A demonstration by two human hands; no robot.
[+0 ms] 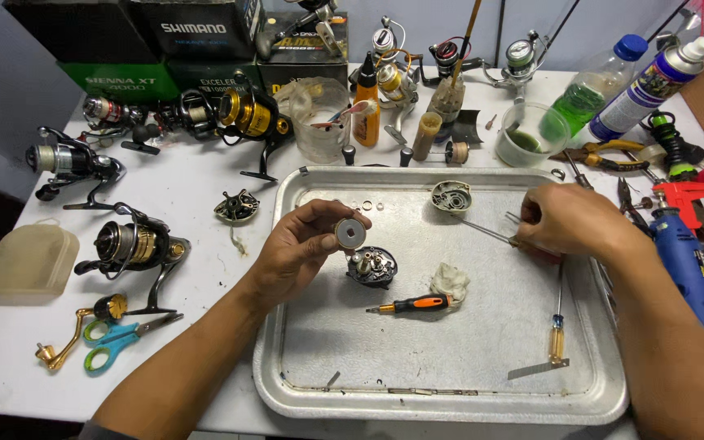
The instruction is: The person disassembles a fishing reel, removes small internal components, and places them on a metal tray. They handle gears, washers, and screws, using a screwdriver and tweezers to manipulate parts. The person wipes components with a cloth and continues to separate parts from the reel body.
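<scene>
A small round grey disc [350, 234] with a hole is held up. A thin metal pick [486, 232] lies low, pointing left.

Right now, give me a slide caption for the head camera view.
Left hand holds a round metal disc above a dismantled reel body in a metal tray; right hand grips a thin tool.

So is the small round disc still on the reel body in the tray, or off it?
Off. The left hand holds the round disc in its fingertips above the reel body, which lies apart on the metal tray.
</scene>
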